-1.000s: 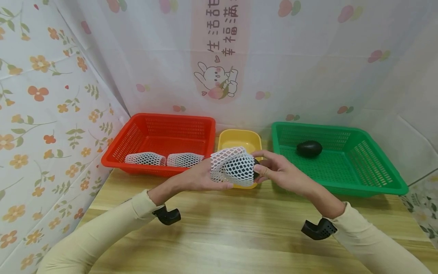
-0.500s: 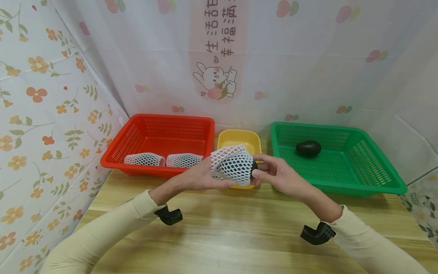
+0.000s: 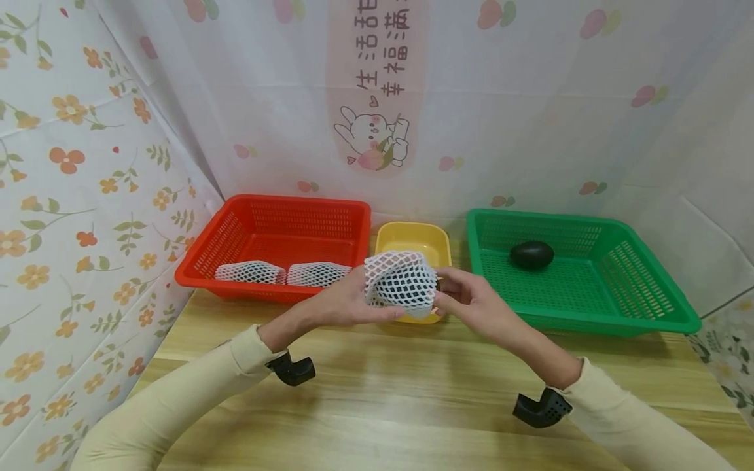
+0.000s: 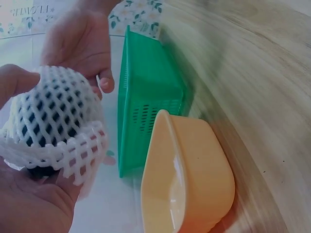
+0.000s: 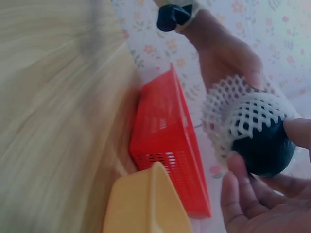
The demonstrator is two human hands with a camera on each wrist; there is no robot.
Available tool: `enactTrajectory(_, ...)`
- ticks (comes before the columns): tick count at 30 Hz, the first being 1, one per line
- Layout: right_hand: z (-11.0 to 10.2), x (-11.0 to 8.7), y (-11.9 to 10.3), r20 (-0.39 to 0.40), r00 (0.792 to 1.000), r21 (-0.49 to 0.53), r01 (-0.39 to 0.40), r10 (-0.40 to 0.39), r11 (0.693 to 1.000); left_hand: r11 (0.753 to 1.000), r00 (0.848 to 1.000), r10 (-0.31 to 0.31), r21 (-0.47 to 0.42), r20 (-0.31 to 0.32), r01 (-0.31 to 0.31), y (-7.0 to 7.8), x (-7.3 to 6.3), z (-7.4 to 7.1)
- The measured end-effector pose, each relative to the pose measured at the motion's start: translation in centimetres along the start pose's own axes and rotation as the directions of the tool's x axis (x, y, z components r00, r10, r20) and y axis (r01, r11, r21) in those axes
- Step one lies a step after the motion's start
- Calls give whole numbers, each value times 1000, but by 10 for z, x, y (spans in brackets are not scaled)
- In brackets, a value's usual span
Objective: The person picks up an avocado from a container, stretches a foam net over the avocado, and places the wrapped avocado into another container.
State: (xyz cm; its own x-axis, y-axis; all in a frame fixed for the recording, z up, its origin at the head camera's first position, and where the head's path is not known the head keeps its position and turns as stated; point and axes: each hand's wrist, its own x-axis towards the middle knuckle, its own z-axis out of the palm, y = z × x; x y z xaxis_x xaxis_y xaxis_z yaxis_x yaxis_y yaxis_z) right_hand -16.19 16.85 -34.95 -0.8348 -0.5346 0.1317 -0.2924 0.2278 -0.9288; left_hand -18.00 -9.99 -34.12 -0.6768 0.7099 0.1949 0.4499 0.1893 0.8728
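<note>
A dark, smooth avocado [image 5: 265,150] is partly inside a white foam net sleeve [image 3: 406,284], held above the yellow tub. My left hand [image 3: 341,306] holds the sleeve and fruit from the left, its thumb along the near side. In the head view the net hides most of its fingers. My right hand [image 3: 485,304] grips the bare end of the avocado with thumb and fingers, as the right wrist view shows. Part of the sleeve is folded back at the left hand's end.
The yellow tub [image 3: 427,234] stands between a red basket [image 3: 306,201] and a green basket [image 3: 589,317]. Inside the red one lie two netted dark fruits [image 3: 250,273]. A bare avocado [image 3: 531,255] lies in the green one. A printed cloth [image 3: 524,118] hangs behind.
My right hand has shifted slightly left, pressing the avocado deeper into the sleeve. Its dark end, visible earlier in the head view, is now nearly hidden. My left hand has barely moved.
</note>
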Motion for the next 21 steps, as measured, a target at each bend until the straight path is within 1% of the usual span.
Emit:
enactTrajectory(4,4,-2,3,-57,997,-29,41,-42,999,999,999,-42,24,-29,43,2,-1,0)
enactTrajectory(6,5,-3,5,-87,993,-52,79,-83,996,999,998,-41,-2,-41,41,2,0,0)
enactTrajectory(10,6,-4,8,-132,977,-89,158,-169,983,998,996,-30,-53,-84,25,3,2,1)
enactTrajectory(13,8,-4,8,-145,969,-116,184,-200,976,997,993,-40,-66,-109,33,3,3,1)
enactTrajectory(17,8,-3,8,-122,973,-132,177,-194,975,995,991,-61,-84,-121,51,4,2,3)
enactTrajectory(21,6,-1,8,-63,983,-131,163,-172,978,993,992,-56,-105,-114,44,3,4,6)
